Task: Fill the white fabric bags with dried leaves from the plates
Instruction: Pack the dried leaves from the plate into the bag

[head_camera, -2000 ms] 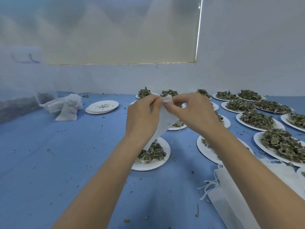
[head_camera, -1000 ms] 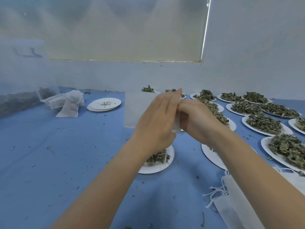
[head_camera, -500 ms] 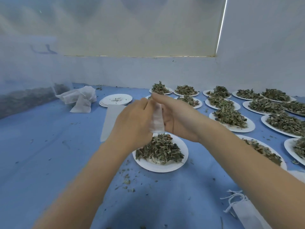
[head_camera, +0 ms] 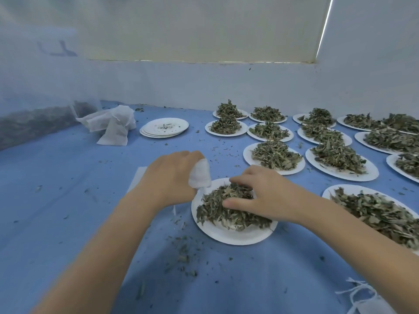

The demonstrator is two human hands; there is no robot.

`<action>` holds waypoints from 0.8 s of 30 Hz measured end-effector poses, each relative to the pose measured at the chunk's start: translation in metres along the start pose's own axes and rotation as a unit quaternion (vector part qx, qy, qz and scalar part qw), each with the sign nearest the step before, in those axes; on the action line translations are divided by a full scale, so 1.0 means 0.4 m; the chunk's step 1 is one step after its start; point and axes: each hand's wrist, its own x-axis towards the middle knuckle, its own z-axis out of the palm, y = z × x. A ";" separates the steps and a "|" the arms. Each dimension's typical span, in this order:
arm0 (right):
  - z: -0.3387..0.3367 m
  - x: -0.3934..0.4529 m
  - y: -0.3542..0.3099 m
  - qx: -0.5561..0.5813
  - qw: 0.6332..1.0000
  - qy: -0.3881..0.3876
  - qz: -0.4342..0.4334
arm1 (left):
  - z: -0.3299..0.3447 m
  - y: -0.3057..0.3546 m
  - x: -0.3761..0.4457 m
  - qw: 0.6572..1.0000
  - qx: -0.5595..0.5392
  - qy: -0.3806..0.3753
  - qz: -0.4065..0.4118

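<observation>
Gripping: left hand (head_camera: 169, 177) curls round a white fabric bag (head_camera: 200, 174), whose bunched top sticks out beside the thumb.
Right hand: right hand (head_camera: 260, 194) lies on the heap of dried green leaves (head_camera: 229, 210), fingers bent down into the heap and thumb stretched along its near side; whether any leaves are pinched cannot be told.
Landmark: round white paper plate (head_camera: 233, 234) under that heap, on the blue surface (head_camera: 56, 189).
Bag position: just beyond the left rim of that plate, raised above it; most of the bag is hidden behind the left hand.
Bag axis: roughly upright, open end upward; a thin string hangs from it towards the plate rim.
Right of the plate: more white plates heaped with dried leaves (head_camera: 275, 155), in rows running back to the wall.
Far left of the plate: stack of empty white plates (head_camera: 164, 128), and beyond it a pile of crumpled white fabric bags (head_camera: 111, 125).
Near right of the plate: flat white bags with drawstrings (head_camera: 362, 300) at the frame's bottom edge.
Around the plate: leaf crumbs (head_camera: 183, 252) scattered on the surface.
</observation>
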 end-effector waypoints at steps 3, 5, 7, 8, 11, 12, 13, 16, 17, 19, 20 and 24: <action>0.015 0.000 0.012 0.003 1.000 -0.016 0.008 | 0.006 0.000 0.007 1.000 0.001 -0.019 0.017; 0.017 0.002 0.016 0.019 1.000 0.004 -0.002 | 0.013 0.004 0.001 1.000 -0.011 -0.018 0.022; 0.018 0.006 0.017 0.021 0.999 0.029 -0.024 | 0.023 0.006 -0.009 0.999 -0.023 -0.001 0.032; 0.017 0.007 0.017 0.023 0.998 0.039 -0.035 | 0.025 0.006 -0.015 0.999 -0.025 0.006 0.038; 0.013 0.006 0.012 0.026 0.996 0.058 -0.056 | 0.023 0.002 -0.030 0.998 -0.050 0.029 0.026; 0.010 0.005 0.009 0.028 0.996 0.065 -0.061 | 0.021 0.002 -0.035 0.998 -0.057 0.034 0.018; 0.005 0.004 0.007 0.036 0.994 0.076 -0.067 | 0.020 0.003 -0.040 0.997 -0.060 0.036 0.015; -0.018 -0.001 0.007 0.073 0.984 0.136 -0.089 | 0.020 0.011 -0.051 0.998 -0.055 0.032 0.021; -0.027 -0.003 0.009 0.085 0.979 0.158 -0.093 | 0.021 0.013 -0.055 0.998 -0.053 0.033 0.020; -0.041 -0.007 0.009 0.102 0.971 0.194 -0.094 | 0.022 0.018 -0.059 0.998 -0.051 0.040 0.020; -0.045 -0.008 0.007 0.106 0.968 0.206 -0.097 | 0.023 0.020 -0.060 0.998 -0.051 0.044 0.022; -0.043 -0.011 -0.011 0.074 0.962 0.224 -0.138 | 0.026 0.027 -0.059 0.997 -0.057 0.055 0.010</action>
